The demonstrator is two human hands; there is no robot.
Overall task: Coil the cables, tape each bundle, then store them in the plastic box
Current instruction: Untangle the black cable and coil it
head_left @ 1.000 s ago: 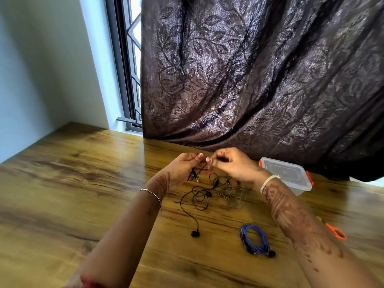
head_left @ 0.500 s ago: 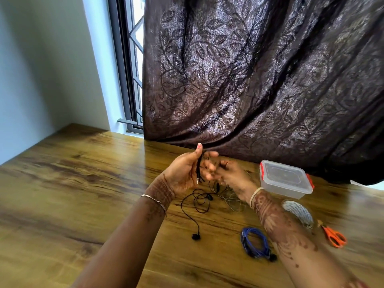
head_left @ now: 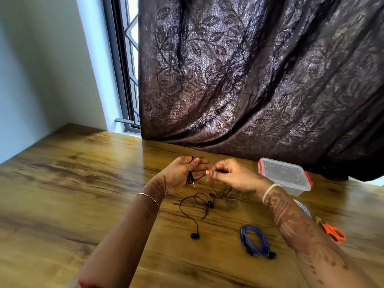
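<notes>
- Two bare hands work just above a wooden table (head_left: 72, 183), both with dark patterned markings running up the wrists and forearms.
- One black earphone cable (head_left: 192, 206) is being handled: the left hand (head_left: 178, 175) has its fingers curled round a few gathered strands, thumb pressed on top, with the metal plug tip hanging out below the palm and pointing down toward 5 o'clock.
- Right hand (head_left: 232, 176), at 3 o'clock from the left and nearly touching it, pinches a strand of the same cable between thumb and forefinger; the other fingers are folded loosely.
- Loose cable falls to the table in thin round loops; one earbud (head_left: 195, 235) lies at 6 o'clock of the hands, a second (head_left: 210, 204) among the loops.
- One thinner grey wire tangle (head_left: 230, 196) lies under the right hand.
- One blue cable bundle (head_left: 254, 241), an oval coil, lies at 5 o'clock, its long axis running from 11 to 5 o'clock.
- One clear plastic box (head_left: 291, 179) with red clips, lid on, sits at 3 o'clock near the curtain (head_left: 259, 75).
- One pair of orange-handled scissors (head_left: 332, 231) lies at 4 o'clock, blades toward 10 o'clock.
- One pale patterned roll (head_left: 304, 208), partly hidden by the right forearm; I cannot tell what it is.
- One thin bracelet on each wrist.
</notes>
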